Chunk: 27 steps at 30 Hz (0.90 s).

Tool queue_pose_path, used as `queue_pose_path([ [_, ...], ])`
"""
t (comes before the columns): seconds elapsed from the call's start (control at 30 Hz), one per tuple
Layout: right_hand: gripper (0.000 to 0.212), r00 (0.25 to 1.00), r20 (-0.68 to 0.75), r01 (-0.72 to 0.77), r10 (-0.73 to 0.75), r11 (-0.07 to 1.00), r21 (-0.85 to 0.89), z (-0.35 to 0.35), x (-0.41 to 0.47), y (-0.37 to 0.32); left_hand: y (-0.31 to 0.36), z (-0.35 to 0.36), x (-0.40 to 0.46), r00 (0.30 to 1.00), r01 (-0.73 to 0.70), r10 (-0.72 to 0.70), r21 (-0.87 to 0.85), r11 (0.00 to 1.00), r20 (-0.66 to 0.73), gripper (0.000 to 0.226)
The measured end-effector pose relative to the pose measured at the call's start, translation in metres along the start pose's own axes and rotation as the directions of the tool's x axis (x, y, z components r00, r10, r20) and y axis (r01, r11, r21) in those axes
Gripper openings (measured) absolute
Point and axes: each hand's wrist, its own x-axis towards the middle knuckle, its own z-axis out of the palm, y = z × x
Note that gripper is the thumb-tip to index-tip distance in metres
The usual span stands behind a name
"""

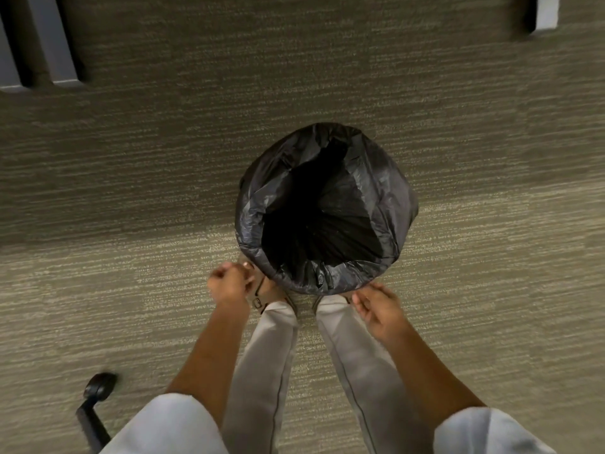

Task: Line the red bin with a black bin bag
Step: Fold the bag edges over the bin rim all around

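A black bin bag (389, 178) is spread over a round bin standing on the carpet in front of my feet. The bag folds over the whole rim and hangs down the outside, so none of the red bin shows. Its inside is a dark hollow. My left hand (229, 283) hovers just left of the bin's near edge, fingers curled in a loose fist, holding nothing. My right hand (379, 309) is just below the near edge of the bag, fingers bent and slightly apart, not touching it.
Grey-green carpet (131, 191) lies all around. A black chair caster and leg (98, 391) sit at the lower left. Grey furniture legs (55, 44) stand at the top left, and another one (546, 11) at the top right. My legs and sandalled feet are right behind the bin.
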Motion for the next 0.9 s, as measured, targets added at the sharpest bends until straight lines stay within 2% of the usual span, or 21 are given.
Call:
queue_pose_path([
  [0.07,0.017,0.986,-0.071,0.151,-0.151,0.989,0.0,-0.01,-0.003,-0.021,0.027,-0.006,0.002,0.983,-0.181,0.181,0.052,0.982,0.019,0.005],
  [0.1,0.014,0.96,-0.108,0.261,-0.259,0.965,-0.004,-0.013,-0.004,-0.035,0.041,-0.006,0.001,0.96,-0.272,0.266,0.071,0.96,0.089,0.002],
  [0.13,0.01,0.924,-0.119,0.367,-0.363,0.93,0.007,-0.012,-0.006,-0.051,0.054,-0.005,0.0,0.93,-0.343,0.324,0.093,0.935,0.172,0.008],
  [0.17,0.006,0.882,-0.1,0.465,-0.461,0.885,0.012,-0.009,-0.007,-0.066,0.066,-0.001,0.0,0.901,-0.393,0.351,0.135,0.91,0.254,0.016],
  [0.23,0.022,0.802,-0.029,0.594,-0.596,0.802,-0.063,0.001,-0.007,-0.092,0.082,0.011,0.002,0.856,-0.455,0.338,0.261,0.851,0.392,0.025],
  [0.27,0.031,0.773,0.008,0.628,-0.634,0.763,-0.15,0.009,-0.006,-0.102,0.087,0.016,0.004,0.841,-0.47,0.315,0.304,0.829,0.44,0.023],
  [0.33,0.03,0.728,0.052,0.666,-0.683,0.688,-0.29,0.024,-0.001,-0.115,0.089,0.025,0.01,0.837,-0.456,0.287,0.305,0.836,0.467,0.015],
  [0.37,0.023,0.735,0.043,0.658,-0.676,0.697,-0.286,0.029,0.004,-0.118,0.088,0.027,0.013,0.846,-0.436,0.28,0.285,0.854,0.454,0.016],
  [0.43,0.012,0.811,0.027,0.582,-0.585,0.8,-0.144,0.031,0.012,-0.124,0.082,0.03,0.018,0.863,-0.386,0.254,0.244,0.89,0.437,0.02],
  [0.5,0.013,0.887,0.062,0.459,-0.458,0.889,0.004,0.027,0.021,-0.131,0.077,0.031,0.023,0.865,-0.355,0.223,0.233,0.905,0.45,0.024],
  [0.57,0.018,0.935,0.144,0.317,-0.325,0.945,0.074,0.023,0.026,-0.139,0.074,0.032,0.027,0.858,-0.321,0.191,0.208,0.924,0.476,0.026],
  [0.67,0.022,0.947,0.265,0.179,-0.18,0.983,0.031,0.022,0.031,-0.15,0.077,0.037,0.037,0.88,-0.185,0.113,0.114,0.976,0.461,0.023],
  [0.77,0.024,0.943,0.316,0.124,-0.105,0.991,-0.041,0.022,0.038,-0.156,0.082,0.045,0.043,0.928,0.0,0.005,-0.013,1.0,0.372,0.022],
  [0.83,0.027,0.951,0.303,0.092,-0.055,0.99,-0.106,0.024,0.041,-0.159,0.082,0.049,0.041,0.928,0.029,-0.019,-0.02,0.999,0.373,0.024],
  [0.9,0.028,0.955,0.293,0.094,-0.042,0.982,-0.165,0.025,0.042,-0.16,0.083,0.049,0.036,0.895,-0.021,0.015,0.007,1.0,0.447,0.037],
])
